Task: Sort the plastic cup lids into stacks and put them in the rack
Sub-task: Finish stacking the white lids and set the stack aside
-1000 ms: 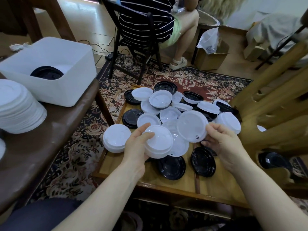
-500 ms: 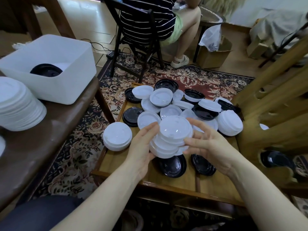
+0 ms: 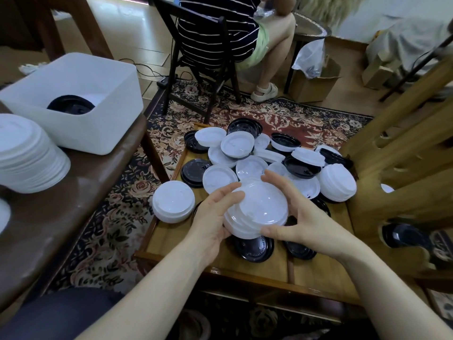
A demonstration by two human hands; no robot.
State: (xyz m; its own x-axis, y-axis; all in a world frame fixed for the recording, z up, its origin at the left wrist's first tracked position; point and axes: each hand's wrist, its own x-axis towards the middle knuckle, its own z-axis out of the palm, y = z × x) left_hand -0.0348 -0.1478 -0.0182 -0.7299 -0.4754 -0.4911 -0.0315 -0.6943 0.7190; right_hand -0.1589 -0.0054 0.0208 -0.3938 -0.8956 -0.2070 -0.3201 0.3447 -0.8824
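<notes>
White plastic lids fill most of the view; a short stack of white lids (image 3: 257,212) is held above the wooden tray (image 3: 259,266), cupped between both hands; the left hand (image 3: 215,217) curls round its left edge with the thumb lying over the top rim; the right hand (image 3: 301,214) wraps the right edge, fingers arched over the far side and thumb hooked under the near side; both hands are clamped on the same stack, which tilts slightly toward the camera.

Beneath and behind the hands lies a loose heap of white lids (image 3: 247,165) mixed with black lids (image 3: 255,249); some black ones lie flat on the tray just under the held stack; another stack of white lids (image 3: 173,204) sits at the tray's left edge, overhanging it; a further white stack (image 3: 339,182) rests at the right of the heap, near a wooden rack (image 3: 402,168); inside the rack's lower opening something black (image 3: 402,235) shows, though what it is I cannot tell.

At the left, a dark brown table (image 3: 61,217) carries a white tub (image 3: 98,119) with a black lid (image 3: 71,107) inside it; beside the tub, nearer the camera, stands a tall pile of white lids (image 3: 27,155).

A patterned rug (image 3: 117,217) covers the floor; beyond the tray a person in a striped top (image 3: 220,38) sits on a dark chair (image 3: 196,69); a cardboard box (image 3: 313,82) stands to their right.
</notes>
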